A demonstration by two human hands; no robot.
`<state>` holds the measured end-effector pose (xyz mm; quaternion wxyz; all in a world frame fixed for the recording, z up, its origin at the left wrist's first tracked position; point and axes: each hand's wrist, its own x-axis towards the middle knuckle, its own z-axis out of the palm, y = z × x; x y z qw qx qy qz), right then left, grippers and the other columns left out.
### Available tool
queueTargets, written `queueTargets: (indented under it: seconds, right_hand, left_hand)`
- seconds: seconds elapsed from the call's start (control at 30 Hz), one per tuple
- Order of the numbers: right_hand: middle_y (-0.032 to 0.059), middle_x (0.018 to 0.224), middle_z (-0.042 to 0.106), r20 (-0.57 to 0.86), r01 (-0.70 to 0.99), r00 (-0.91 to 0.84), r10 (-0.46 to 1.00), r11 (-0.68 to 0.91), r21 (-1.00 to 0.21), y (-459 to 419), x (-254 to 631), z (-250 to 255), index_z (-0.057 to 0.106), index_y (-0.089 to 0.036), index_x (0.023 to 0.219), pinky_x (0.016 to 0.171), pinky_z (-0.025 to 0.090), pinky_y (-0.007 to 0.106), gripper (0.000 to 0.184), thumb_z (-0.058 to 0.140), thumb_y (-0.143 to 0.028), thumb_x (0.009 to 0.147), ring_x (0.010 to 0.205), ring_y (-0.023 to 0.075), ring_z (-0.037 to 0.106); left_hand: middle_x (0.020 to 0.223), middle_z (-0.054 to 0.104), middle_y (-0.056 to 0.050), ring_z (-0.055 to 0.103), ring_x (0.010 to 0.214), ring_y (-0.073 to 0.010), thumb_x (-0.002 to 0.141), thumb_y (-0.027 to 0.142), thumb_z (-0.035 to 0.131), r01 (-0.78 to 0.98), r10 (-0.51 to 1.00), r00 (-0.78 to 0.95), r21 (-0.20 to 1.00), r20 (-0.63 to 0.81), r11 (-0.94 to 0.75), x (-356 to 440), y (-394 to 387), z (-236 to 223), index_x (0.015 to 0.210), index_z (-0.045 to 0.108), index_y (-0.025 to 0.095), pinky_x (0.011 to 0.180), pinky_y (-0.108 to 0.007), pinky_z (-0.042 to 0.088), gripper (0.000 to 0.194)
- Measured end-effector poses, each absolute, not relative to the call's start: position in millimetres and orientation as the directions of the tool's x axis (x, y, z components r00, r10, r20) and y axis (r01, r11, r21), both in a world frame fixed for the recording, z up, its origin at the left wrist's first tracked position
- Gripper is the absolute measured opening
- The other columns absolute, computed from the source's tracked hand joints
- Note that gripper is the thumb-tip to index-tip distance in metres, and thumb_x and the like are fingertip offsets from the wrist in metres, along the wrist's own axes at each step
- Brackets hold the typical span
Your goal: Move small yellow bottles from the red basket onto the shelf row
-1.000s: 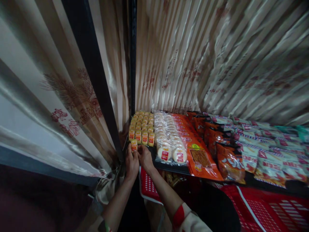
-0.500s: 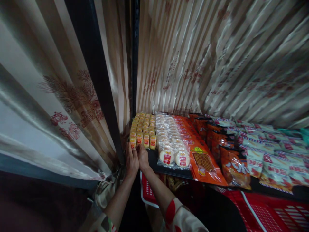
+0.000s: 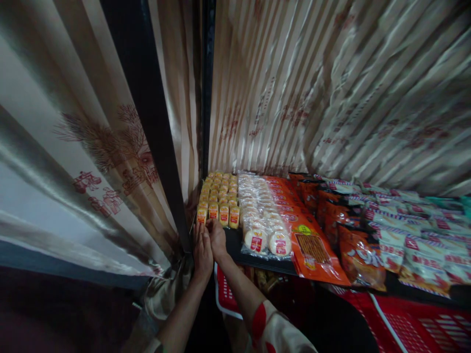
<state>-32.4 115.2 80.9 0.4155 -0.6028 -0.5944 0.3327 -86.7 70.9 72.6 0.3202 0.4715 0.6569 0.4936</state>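
Small yellow packets with red labels (image 3: pixel 218 200) stand in tight rows at the left end of a dark shelf (image 3: pixel 235 245). My left hand (image 3: pixel 201 249) reaches up to the front left packet, fingers stretched and held together, its fingertips at the packet's base. My right hand (image 3: pixel 218 237) is pressed against the left one just in front of the row. Its fingers are curled inward, and whatever lies inside them is hidden. Clear bags of round white cakes (image 3: pixel 261 223) lie to the right of the packets.
Orange snack bags (image 3: pixel 309 242), darker orange bags (image 3: pixel 353 245) and white-and-red packs (image 3: pixel 423 245) fill the shelf to the right. Striped shiny curtains (image 3: pixel 312 88) hang behind and to the left, around a dark post (image 3: pixel 147 122). Red plastic baskets (image 3: pixel 415 323) sit below.
A second ago both hands held one yellow packet just in front of the row. That packet no longer stands apart, and both hands have closed together at the row's front left corner.
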Motion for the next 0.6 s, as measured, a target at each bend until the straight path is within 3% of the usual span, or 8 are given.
queueTargets:
  seconds: [0.6]
  right_hand:
    - [0.0046, 0.082, 0.059, 0.204, 0.507, 0.067, 0.977, 0.143, -0.85, 113.5, -30.1, 73.1, 0.054, -0.018, 0.084, 0.072, 0.045, 0.03, 0.013, 0.046, -0.024, 0.076, 0.074, 0.0174, 0.056]
  left_hand:
    - [0.142, 0.041, -0.012, 0.024, 0.137, -0.0184, 0.092, 0.041, 0.023, 0.463, 0.892, -0.328, 0.876, 0.31, -0.134, -89.8, 70.6, 55.4, 0.127, 0.049, 0.014, 0.114, -0.04, 0.02, 0.051]
